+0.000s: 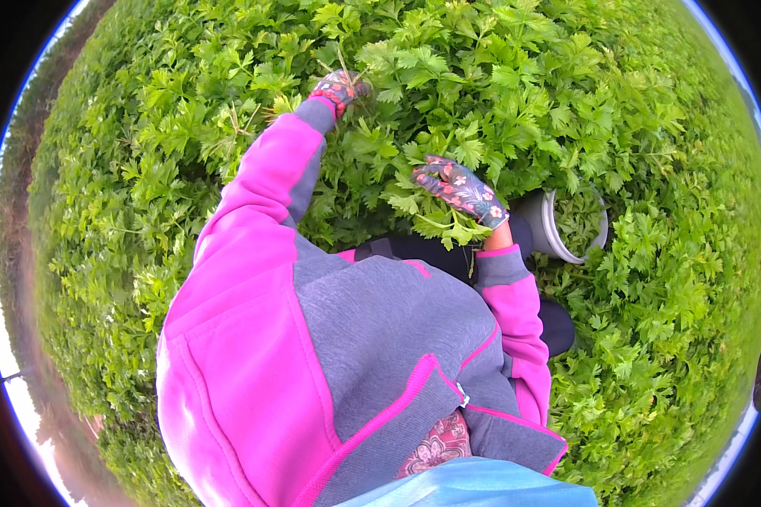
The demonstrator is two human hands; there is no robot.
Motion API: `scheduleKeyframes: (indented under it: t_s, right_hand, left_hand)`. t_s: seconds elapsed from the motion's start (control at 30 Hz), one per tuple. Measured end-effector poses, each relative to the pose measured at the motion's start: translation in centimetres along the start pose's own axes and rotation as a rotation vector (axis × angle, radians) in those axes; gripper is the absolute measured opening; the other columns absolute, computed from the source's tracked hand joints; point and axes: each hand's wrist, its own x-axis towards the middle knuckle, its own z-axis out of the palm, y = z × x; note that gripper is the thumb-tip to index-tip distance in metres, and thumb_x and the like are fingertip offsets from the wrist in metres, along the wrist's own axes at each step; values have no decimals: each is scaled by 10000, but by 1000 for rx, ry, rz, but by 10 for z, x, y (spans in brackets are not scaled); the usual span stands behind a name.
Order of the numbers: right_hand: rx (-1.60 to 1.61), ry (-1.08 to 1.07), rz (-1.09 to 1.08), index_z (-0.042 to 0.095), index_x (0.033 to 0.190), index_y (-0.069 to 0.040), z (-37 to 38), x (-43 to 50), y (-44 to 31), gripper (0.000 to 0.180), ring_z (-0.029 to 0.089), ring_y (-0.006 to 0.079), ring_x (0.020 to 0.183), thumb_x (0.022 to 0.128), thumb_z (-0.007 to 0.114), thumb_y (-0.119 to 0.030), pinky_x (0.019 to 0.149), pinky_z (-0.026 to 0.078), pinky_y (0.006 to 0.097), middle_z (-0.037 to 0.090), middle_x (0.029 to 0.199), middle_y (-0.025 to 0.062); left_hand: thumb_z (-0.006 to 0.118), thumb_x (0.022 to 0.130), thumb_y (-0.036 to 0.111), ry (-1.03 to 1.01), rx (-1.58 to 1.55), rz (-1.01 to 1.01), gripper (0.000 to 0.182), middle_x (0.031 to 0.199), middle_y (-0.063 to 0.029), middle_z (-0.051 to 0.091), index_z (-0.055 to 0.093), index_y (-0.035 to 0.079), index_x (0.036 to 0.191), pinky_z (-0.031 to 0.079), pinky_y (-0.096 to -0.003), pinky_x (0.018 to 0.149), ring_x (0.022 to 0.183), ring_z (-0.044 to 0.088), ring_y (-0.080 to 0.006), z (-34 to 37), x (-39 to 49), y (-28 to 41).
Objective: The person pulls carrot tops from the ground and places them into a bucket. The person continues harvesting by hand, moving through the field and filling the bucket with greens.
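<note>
Both of my hands wear dark floral gloves. My left hand (341, 90) reaches into dense leafy green plants, which look like celery (418, 70), at the upper middle. Thin dry grass seed stalks (344, 63) stick out of its closed fingers. Lower and to the right, my right hand (460, 190) is bent over the foliage with its fingers curled. A lobed leafy sprig (453, 229) shows just below its palm; whether the fingers grip it is hidden. Right of this hand stands a pale bucket (550, 227), its opening facing right in the view, with cut-looking greenery inside.
Dense foliage surrounds me on all sides and presses against the bucket. More dry grass heads (240, 121) poke out left of my left hand. My dark-clad legs (412, 248) are among the plants. A brown dirt strip (44, 304) runs along the far left.
</note>
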Motion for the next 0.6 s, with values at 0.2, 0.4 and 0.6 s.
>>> scheduleKeyframes:
  t_s: [0.2, 0.4, 0.6]
  right_hand:
    - [135, -73, -28, 522, 1100, -11, -2, 4, 8, 415, 528, 161, 797, 851, 533, -343, 694, 448, 251, 514, 1150, 175]
    - [834, -153, 212, 300, 1277, -47, -9, 13, 27, 447, 438, 42, 542, 889, 468, -191, 403, 358, 141, 518, 1144, 186]
    - [663, -107, 224, 303, 1279, -43, -7, 15, 35, 449, 444, 44, 544, 887, 472, -186, 404, 365, 144, 522, 1137, 183]
  left_hand:
    - [551, 832, 264, 182, -1146, 39, 321, 913, -68, 617, 573, 52, 1072, 475, -292, 771, 863, 583, -189, -46, -16, -25]
    - [569, 797, 264, 232, -706, -1, 235, 816, -51, 602, 635, 69, 910, 452, -260, 545, 691, 553, -127, -83, -33, -34]
    - [601, 765, 275, 47, 35, -18, 268, 835, -82, 612, 609, 55, 917, 451, -317, 587, 682, 573, -183, -40, -9, -35]
